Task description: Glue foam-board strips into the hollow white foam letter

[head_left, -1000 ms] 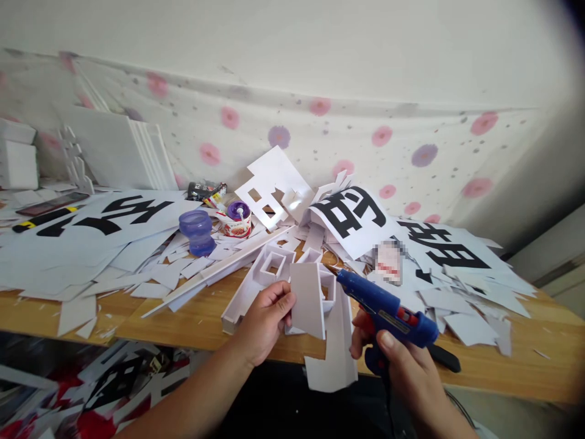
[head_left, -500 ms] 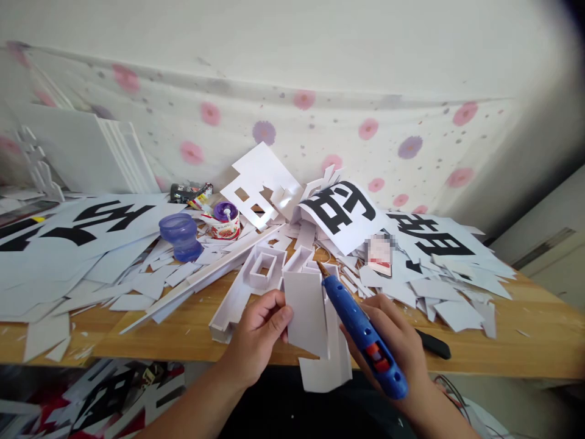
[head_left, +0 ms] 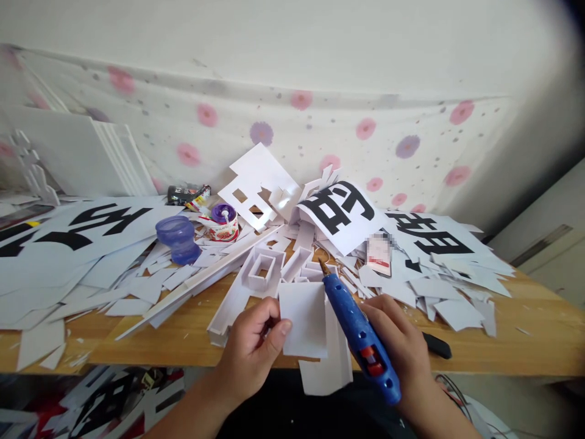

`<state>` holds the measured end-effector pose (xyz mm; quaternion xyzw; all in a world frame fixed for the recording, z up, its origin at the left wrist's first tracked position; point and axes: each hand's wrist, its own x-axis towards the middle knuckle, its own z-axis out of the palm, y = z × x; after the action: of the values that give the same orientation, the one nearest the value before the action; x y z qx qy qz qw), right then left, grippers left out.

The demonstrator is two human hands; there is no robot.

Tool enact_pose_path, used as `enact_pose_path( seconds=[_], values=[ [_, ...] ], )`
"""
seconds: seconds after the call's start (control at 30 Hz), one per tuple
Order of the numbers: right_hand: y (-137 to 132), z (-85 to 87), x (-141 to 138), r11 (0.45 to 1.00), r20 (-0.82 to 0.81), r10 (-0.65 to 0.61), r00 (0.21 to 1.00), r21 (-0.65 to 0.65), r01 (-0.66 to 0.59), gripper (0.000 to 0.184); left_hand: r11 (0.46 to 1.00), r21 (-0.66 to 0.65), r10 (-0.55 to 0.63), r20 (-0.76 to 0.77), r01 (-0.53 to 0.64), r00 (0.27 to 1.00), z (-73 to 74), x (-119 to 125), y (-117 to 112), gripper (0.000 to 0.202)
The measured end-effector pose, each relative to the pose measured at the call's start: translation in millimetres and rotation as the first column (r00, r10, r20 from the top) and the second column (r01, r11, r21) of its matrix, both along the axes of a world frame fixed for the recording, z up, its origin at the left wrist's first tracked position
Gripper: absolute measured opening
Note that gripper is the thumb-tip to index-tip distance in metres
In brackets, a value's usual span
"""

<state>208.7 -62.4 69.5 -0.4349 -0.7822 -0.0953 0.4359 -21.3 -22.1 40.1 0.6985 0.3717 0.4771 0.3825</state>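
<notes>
Left grip point(head_left: 251, 349) pinches card point(head_left: 303, 321), right grip point(head_left: 398, 344) clasps glue gun point(head_left: 350, 320); scraps point(head_left: 147, 285), purple cup point(head_left: 177, 239) crowd table point(head_left: 498, 347) left of frame centre

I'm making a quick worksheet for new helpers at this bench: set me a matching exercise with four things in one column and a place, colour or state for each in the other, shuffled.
Things:
1. Glue gun
2. White card
3. Jar
4. Cloth

Descriptions:
A. See-through purple
B. Pinched in the left hand
C. Printed with a floral pattern
D. Blue, held in the right hand

Pairs: 1-D, 2-B, 3-A, 4-C
</notes>
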Motion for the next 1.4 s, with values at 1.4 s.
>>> enact_pose_path(
  seconds=[1.4],
  values=[
    [-9,-17.8,-3,0.81,-0.594,0.1,0.798,-0.417,-0.412,0.012,0.872,-0.41,0.016,0.569,0.267,0.822,-10.2,16,7,0.039]
  ],
)
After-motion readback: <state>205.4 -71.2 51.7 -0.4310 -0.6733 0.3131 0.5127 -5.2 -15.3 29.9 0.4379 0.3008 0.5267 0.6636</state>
